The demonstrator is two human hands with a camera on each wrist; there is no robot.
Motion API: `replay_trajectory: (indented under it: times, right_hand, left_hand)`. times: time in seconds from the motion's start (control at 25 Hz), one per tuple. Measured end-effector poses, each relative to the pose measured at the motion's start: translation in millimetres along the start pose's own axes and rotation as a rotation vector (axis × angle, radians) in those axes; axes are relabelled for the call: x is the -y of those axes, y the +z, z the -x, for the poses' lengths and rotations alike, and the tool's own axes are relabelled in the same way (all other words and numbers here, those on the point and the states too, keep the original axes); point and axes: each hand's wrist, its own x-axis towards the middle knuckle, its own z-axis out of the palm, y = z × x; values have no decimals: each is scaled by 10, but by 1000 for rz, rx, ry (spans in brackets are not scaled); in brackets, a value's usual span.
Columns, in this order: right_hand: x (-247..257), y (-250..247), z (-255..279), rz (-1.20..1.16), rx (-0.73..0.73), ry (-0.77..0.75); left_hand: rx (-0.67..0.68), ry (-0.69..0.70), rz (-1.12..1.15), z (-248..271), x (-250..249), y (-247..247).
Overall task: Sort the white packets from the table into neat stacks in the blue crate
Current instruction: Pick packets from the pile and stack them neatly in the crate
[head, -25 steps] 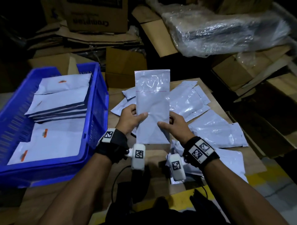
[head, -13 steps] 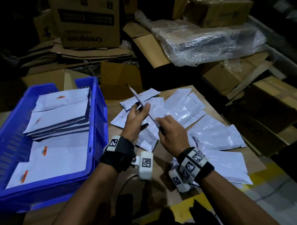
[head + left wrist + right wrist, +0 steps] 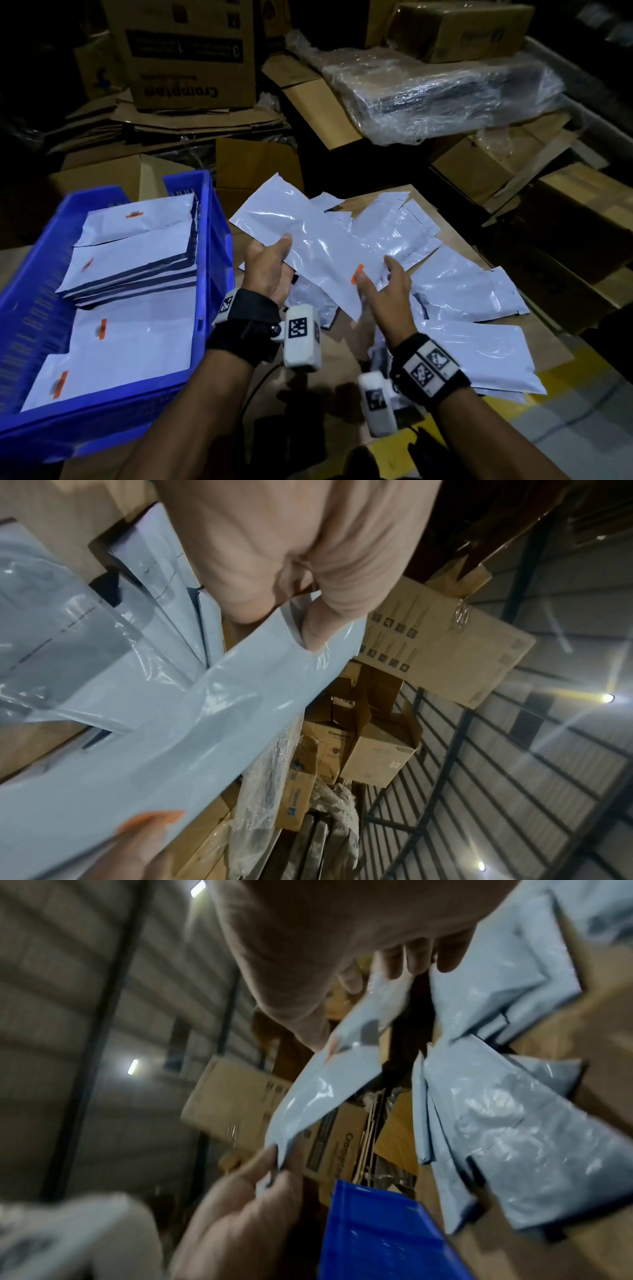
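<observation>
My left hand (image 3: 282, 255) pinches a long white packet (image 3: 315, 253) at one side, thumb on top and fingers underneath. The packet lies nearly flat above the table, one end pointing at the blue crate (image 3: 214, 260), with an orange tab near its other end. My right hand (image 3: 375, 275) is beside that end with fingers spread and the thumb touching the packet by the tab. In the left wrist view my thumb presses the packet (image 3: 205, 737). The crate holds stacks of white packets (image 3: 137, 267). More loose packets (image 3: 462, 291) lie scattered on the table.
The brown table (image 3: 342, 359) ends close behind the scattered packets. Cardboard boxes (image 3: 191, 58) and a plastic-wrapped bundle (image 3: 445, 92) are piled behind and to the right. The crate (image 3: 377, 1231) stands at the table's left side.
The packet was held upright by both hands, then turned edge-on, and now lies nearly flat toward the crate. My right hand has loosened and spread its fingers.
</observation>
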Motion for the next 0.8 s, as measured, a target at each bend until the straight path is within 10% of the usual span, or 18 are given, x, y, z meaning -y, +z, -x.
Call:
replay_trajectory:
  times: [0.2, 0.52, 0.8]
  right_hand:
    - [144, -2, -84, -761, 128, 266]
    - [89, -75, -274, -745, 116, 225]
    - [122, -112, -382, -604, 194, 116]
  left_hand:
    - [25, 14, 8, 10, -79, 31]
    - [-197, 202, -253, -108, -649, -215]
    - [40, 199, -899, -102, -1024, -251]
